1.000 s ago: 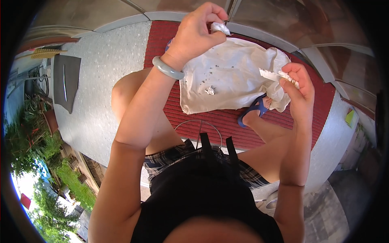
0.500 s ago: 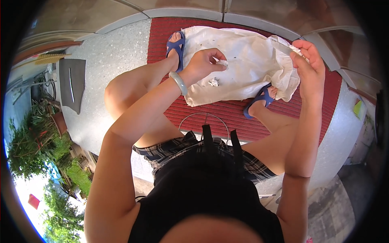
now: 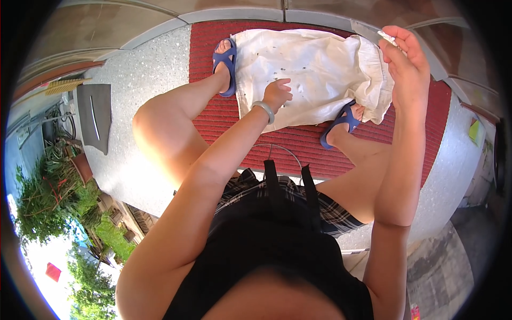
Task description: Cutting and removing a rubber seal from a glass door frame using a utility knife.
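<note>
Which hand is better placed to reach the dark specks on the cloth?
Probably the left hand: it is over the white cloth, near the dark specks. The right hand is farther away, holding a small white thing.

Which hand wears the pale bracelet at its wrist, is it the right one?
No, the pale bracelet is at the wrist of the left hand, and the right hand has none.

Passage: above white cloth (image 3: 314, 58), between left hand (image 3: 278, 95) and right hand (image 3: 405, 53) | Flanking obstacles: left sandal (image 3: 230, 66), right sandal (image 3: 341, 126), both low | Far limit: framed panel (image 3: 341, 12) beyond red mat (image 3: 210, 112)
</note>
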The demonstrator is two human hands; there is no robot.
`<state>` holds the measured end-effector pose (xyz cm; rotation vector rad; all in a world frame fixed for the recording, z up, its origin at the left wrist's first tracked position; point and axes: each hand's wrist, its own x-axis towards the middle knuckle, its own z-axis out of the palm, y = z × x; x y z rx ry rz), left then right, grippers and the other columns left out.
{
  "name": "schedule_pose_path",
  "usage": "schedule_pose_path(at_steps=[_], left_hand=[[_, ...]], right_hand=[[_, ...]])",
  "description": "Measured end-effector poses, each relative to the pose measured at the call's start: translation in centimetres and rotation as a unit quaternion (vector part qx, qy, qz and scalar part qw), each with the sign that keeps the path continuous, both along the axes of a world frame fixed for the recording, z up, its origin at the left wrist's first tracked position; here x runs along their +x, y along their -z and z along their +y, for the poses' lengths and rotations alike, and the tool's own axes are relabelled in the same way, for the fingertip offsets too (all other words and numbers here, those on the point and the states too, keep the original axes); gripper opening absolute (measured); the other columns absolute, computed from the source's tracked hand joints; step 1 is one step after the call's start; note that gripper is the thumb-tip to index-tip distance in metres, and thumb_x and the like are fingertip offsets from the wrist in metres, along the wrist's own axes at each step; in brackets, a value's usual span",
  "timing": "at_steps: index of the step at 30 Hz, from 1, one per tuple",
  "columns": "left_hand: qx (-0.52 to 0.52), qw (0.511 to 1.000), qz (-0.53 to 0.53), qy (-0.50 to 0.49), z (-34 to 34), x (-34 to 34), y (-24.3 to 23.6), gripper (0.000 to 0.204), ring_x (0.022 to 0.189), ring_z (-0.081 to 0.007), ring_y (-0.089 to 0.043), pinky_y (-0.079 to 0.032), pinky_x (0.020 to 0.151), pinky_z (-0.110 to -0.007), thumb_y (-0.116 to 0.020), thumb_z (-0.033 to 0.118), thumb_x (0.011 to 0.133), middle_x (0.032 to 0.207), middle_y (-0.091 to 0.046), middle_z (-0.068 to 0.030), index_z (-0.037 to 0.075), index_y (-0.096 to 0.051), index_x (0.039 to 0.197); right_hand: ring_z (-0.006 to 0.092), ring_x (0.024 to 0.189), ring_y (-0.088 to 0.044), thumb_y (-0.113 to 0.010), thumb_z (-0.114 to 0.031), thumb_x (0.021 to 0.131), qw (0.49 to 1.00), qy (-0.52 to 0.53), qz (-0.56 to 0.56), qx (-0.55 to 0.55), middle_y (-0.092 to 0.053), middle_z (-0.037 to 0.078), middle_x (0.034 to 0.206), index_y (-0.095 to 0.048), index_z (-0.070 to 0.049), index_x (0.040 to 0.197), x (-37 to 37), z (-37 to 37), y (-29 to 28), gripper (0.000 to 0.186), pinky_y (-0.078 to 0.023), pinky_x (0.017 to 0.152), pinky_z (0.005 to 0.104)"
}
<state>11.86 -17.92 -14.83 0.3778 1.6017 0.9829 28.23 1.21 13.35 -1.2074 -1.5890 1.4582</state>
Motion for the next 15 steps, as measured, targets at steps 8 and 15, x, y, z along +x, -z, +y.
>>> schedule_pose_path(at_steps=[8,15], left_hand=[[0.178,0.981,-0.056,-0.061,0.8,-0.5,-8.3,0.065,0.102,-0.0224,-0.064,-0.050,0.087,-0.032,-0.081,0.006,0.072,0.122,-0.061,-0.0137,0.001,-0.054,0.130],[0.437,0.853,0.272,0.081,-0.9,-1.4,-22.5,0.051,0.102,-0.0209,-0.065,-0.051,0.091,-0.034,-0.085,0.013,0.065,0.118,-0.065,-0.0118,0.001,-0.066,0.111]], right_hand=[[0.0077,0.073,-0.047,-0.066,-0.009,0.079,1.000,-0.010,0.007,0.015,-0.063,0.002,0.090,-0.063,-0.003,0.106,0.4,0.4,0.6,0.028,-0.038,0.067,0.0226],[0.0077,0.074,-0.048,-0.066,-0.009,0.081,0.999,-0.025,0.015,0.025,-0.063,0.001,0.088,-0.063,-0.003,0.105,-0.4,0.6,1.6,0.025,-0.039,0.068,0.0229]])
